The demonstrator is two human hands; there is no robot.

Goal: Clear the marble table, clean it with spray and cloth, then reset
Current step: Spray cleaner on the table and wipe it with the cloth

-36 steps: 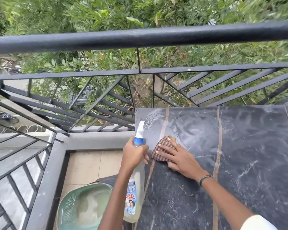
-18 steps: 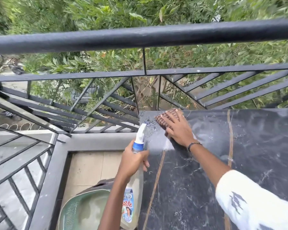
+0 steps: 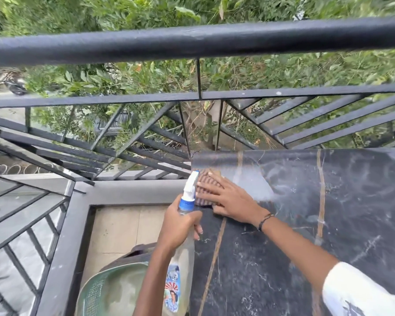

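The dark marble table (image 3: 328,224) with tan veins fills the right half of the head view, and its far left part looks wet and streaked. My right hand (image 3: 228,199) lies flat with straight fingers on a brown checked cloth (image 3: 204,185), pressing it onto the table near the far left corner. My left hand (image 3: 180,226) grips the neck of a clear spray bottle (image 3: 183,270) with a white nozzle and blue collar, held upright just off the table's left edge.
A black metal railing (image 3: 192,42) runs along the far side and the left, close behind the table. A green plastic basket (image 3: 110,290) sits on the tiled floor (image 3: 119,229) below the table's left edge. Trees lie beyond the railing.
My right hand pushed the cloth from mid-table to the far edge, then drew it back towards me and to the left. The left hand with the bottle has stayed about where it was.
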